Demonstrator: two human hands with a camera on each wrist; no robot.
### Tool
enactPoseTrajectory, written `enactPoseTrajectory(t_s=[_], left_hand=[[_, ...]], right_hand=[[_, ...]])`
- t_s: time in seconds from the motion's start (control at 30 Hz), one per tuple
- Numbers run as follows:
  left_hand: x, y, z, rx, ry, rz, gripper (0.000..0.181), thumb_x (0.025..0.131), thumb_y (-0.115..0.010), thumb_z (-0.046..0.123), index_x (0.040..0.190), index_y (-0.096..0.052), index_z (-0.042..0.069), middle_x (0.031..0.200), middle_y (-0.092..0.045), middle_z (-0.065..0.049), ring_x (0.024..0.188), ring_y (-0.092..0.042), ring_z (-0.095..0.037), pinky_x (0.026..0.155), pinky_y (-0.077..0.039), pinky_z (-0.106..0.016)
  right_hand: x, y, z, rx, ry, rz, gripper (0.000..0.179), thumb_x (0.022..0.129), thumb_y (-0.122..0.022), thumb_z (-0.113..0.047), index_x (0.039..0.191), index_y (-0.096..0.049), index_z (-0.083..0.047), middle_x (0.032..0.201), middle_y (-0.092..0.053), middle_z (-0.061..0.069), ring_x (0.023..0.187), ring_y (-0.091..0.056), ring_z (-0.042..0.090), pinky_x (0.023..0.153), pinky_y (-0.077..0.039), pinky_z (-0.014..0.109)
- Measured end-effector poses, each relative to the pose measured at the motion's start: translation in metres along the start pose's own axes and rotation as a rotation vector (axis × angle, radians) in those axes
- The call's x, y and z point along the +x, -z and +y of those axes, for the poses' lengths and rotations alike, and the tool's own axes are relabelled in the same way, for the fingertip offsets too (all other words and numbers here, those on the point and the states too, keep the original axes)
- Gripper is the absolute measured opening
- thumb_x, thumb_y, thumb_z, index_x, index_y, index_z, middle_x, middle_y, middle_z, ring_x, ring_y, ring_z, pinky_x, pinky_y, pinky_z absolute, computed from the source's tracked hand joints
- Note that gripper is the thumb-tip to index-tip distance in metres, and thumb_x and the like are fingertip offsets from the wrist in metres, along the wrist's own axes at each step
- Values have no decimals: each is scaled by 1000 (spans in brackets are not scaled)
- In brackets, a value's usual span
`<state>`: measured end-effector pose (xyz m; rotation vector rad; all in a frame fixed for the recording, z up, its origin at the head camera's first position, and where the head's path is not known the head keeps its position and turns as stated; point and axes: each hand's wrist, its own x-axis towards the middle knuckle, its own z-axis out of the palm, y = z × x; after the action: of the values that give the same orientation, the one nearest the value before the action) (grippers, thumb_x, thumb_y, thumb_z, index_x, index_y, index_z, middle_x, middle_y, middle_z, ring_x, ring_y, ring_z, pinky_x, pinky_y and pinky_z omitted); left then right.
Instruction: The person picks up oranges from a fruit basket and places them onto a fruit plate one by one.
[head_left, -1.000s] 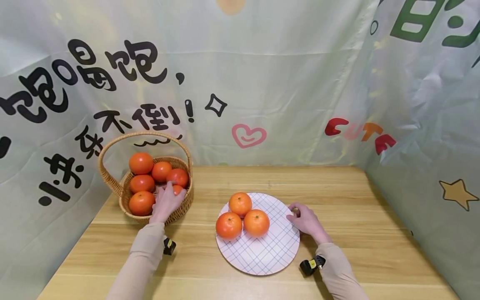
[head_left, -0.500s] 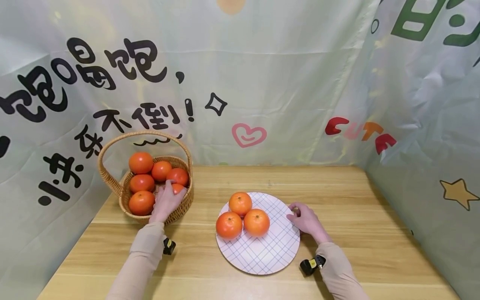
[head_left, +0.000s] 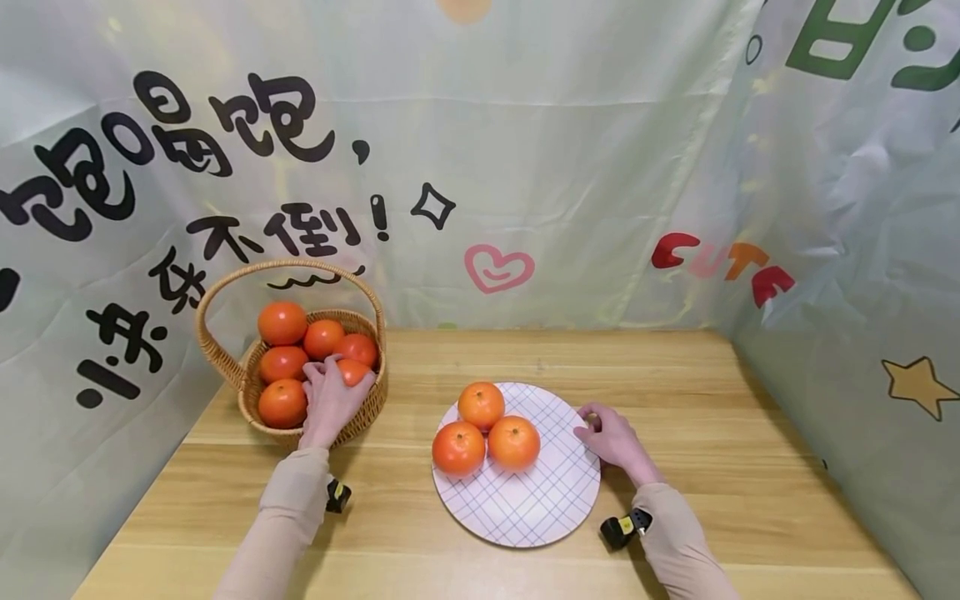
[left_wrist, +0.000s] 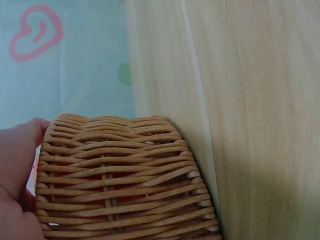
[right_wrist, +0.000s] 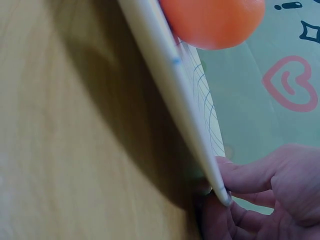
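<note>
My left hand (head_left: 333, 400) reaches into a wicker basket (head_left: 371, 417) at the left, fingers and thumb curled round a red-orange orange (head_left: 352, 372) by the right wall. In the left wrist view the woven basket wall (left_wrist: 120, 175) hides most of that hand and the fruit. At the right rim of a round white plate (head_left: 540, 508) with blue crossing lines, my right hand (head_left: 611, 437) pinches the edge, thumb on top and fingers beneath in the right wrist view. Three oranges (head_left: 513, 443) sit together on the plate's left half.
Several more oranges (head_left: 282, 403) lie in the basket, whose tall handle (head_left: 292, 264) arches over them. Behind the wooden table (head_left: 420, 533) hangs a printed cloth (head_left: 585, 208), which also lines both sides.
My left fingers have shifted leftward, spreading round the orange, which shows more than before. The right hand stays on the plate's rim, and the plate's oranges keep their places.
</note>
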<state>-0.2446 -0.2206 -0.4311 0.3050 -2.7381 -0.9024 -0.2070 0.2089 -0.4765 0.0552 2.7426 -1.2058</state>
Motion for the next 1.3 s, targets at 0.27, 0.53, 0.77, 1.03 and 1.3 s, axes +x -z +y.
enactPoseTrajectory(t_s=[0.27, 0.53, 0.77, 1.03, 1.3], left_hand=[[-2, -2, -4, -63, -18, 54, 67, 85, -66, 44, 134, -42, 5, 130, -35, -32, 115, -41, -48, 103, -36, -61], [-5, 0, -5, -137, -74, 83, 80, 82, -76, 42, 143, -36, 10, 128, -47, -32, 118, -46, -46, 102, -38, -59], [-9, -2, -7, -224, -170, 172, 80, 80, -80, 41, 142, -40, 12, 129, -50, -25, 117, -51, -41, 101, -43, -57], [-15, -4, -6, -224, -289, 259, 73, 79, -81, 42, 139, -49, 15, 133, -55, -14, 119, -54, -32, 102, -44, -51], [-23, -9, 4, -209, -372, 294, 72, 76, -84, 39, 137, -53, 15, 123, -60, -14, 112, -56, -35, 92, -46, -55]], right_hand=[[1, 0, 1, -4, 8, -2, 31, 96, -63, -12, 123, -58, 2, 83, -52, 9, 71, -50, 20, 60, -40, 30], [1, 0, 1, -6, 3, 3, 30, 95, -63, -12, 122, -58, 2, 82, -51, 8, 70, -50, 20, 60, -40, 30], [1, 0, 1, -15, 3, 4, 30, 95, -63, -12, 122, -59, 2, 81, -51, 7, 70, -50, 19, 60, -40, 30], [0, -1, 1, -5, -1, -6, 30, 96, -63, -12, 122, -59, 1, 81, -51, 8, 69, -50, 20, 58, -41, 30], [0, 0, 1, 0, 6, -2, 30, 96, -63, -12, 122, -58, 2, 82, -51, 8, 70, -50, 20, 58, -41, 30]])
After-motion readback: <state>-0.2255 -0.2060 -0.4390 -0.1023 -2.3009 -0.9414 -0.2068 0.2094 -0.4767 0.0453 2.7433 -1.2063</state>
